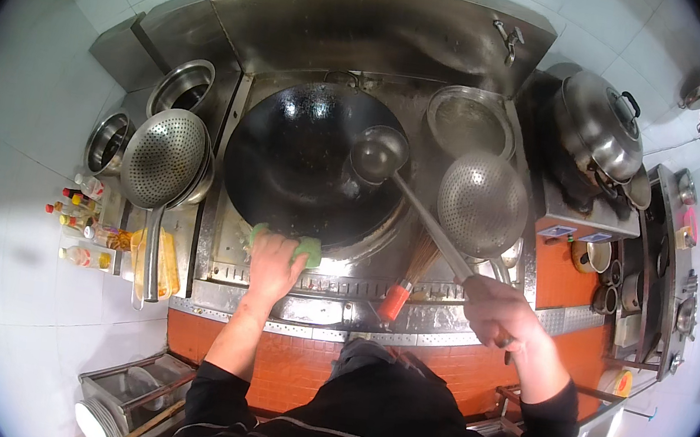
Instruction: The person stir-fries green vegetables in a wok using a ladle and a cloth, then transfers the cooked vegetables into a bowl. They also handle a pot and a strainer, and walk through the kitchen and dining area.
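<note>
My left hand (273, 264) grips a folded green cloth (310, 251) at the near rim of a large black wok (292, 152), which sits on the steel range. The wok's near edge is partly hidden by the hand. My right hand (499, 312) is closed around the handle of a steel ladle (379, 154), whose bowl is over the wok's right side. Under the ladle's handle lies a bamboo wok brush (395, 299) with a red grip. Beside it a perforated skimmer (483, 202) rests near a round steel basin (470, 125).
More perforated strainers (164, 159) and steel bowls (111, 143) stand at left, with several sauce bottles (83, 258) and a yellow container (166, 265). A lidded steel pot (597, 124) stands at right. A tap (511, 40) projects from the backsplash.
</note>
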{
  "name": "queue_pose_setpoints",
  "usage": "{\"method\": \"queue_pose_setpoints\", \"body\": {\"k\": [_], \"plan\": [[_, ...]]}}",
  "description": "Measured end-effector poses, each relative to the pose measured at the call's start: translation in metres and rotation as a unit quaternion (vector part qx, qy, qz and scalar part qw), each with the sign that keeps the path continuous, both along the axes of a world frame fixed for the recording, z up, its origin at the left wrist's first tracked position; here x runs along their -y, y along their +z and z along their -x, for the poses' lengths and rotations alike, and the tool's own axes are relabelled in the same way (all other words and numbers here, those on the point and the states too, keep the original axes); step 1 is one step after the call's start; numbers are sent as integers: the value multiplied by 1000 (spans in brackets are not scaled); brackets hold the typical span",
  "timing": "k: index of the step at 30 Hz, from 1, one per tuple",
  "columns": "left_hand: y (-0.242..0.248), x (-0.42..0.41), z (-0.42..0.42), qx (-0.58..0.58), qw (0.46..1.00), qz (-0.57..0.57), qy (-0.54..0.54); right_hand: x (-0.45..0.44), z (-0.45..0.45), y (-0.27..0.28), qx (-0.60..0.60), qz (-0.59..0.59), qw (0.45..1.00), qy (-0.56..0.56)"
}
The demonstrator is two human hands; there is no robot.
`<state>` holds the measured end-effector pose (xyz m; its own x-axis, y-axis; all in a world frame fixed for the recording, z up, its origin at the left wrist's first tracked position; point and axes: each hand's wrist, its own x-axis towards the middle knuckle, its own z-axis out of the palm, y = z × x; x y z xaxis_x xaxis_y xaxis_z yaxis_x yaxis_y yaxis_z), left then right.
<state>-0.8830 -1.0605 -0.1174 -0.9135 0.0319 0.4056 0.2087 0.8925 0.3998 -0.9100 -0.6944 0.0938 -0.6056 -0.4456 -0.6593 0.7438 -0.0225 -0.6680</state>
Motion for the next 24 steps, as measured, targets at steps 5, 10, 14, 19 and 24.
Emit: {"method": "queue_pose_setpoints", "body": {"k": [5,10,14,19,24], "plan": [[-3,-6,15,98,994,44,0,-29,21,-31,-175,-236,956,23],[7,-9,16,72,997,0,-21,-45,109,-81,-323,-454,831,-11],[14,-10,17,54,998,3,-45,-39,174,-98,-240,-446,861,-50],[10,-15,14,16,999,-22,-31,-20,180,-81,107,209,924,-301],[-3,-21,12,-9,1000,17,-16,3,129,-52,128,355,880,-290]]}}
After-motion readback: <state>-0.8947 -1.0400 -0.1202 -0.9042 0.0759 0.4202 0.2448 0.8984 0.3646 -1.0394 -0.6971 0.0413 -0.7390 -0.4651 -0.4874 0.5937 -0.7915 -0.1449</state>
